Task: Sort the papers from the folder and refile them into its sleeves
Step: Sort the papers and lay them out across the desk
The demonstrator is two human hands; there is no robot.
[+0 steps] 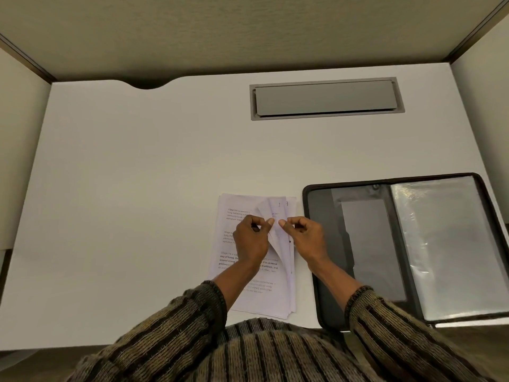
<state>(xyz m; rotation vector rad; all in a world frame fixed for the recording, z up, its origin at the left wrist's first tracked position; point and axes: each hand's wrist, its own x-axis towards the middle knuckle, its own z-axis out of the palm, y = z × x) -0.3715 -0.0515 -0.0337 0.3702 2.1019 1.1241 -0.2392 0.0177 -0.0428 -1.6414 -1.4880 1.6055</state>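
From the head camera, a stack of printed papers (264, 296) lay on the white counter (137, 188) at its near edge, just left of the open black folder (325, 205), whose clear sleeves (446, 244) faced up. Above the stack, the left hand (250, 238) and right hand (303, 235) each pinched the raised right edge of a curled top sheet (276, 241) between thumb and forefinger.

Left hand (252, 239) pinching, right hand (307, 235) pinching, close together
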